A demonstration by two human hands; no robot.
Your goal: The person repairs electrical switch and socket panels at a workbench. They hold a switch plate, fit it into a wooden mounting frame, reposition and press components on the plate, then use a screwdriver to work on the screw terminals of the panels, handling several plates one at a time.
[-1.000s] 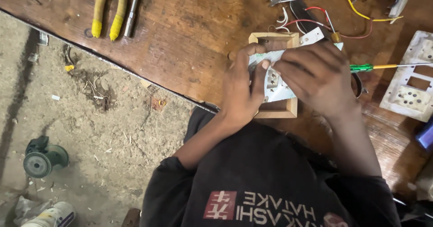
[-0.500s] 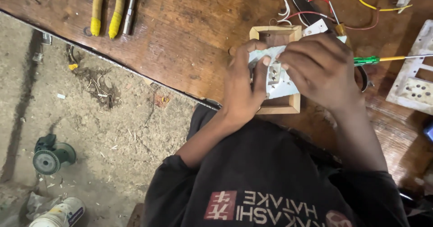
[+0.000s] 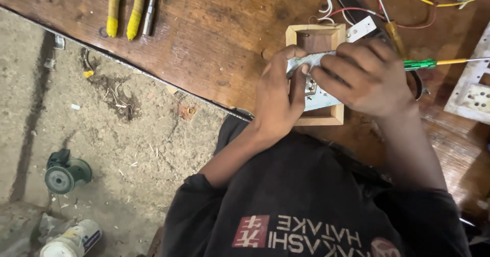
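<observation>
The left hand (image 3: 279, 96) was curled around the near-left edge of a white switch plate (image 3: 317, 83), thumb and fingers pinching it. The right hand (image 3: 368, 76) was closed over the plate's other end, fingers folded down on it, with a green-handled screwdriver (image 3: 434, 62) jutting out to the right past its knuckles; how the hand gripped it could not be seen. The plate sat tilted over a small open wooden box (image 3: 314, 36), its long axis running roughly left to right, its metal-fitted back partly showing between the hands. The box stood near the wooden workbench's (image 3: 214, 37) front edge, just in front of the person's chest. Bare bench lay open to the left as far as the yellow-handled pliers (image 3: 125, 7). Coloured wires (image 3: 367, 4) crowded the far side, and another white socket plate (image 3: 472, 91) lay close on the right.
</observation>
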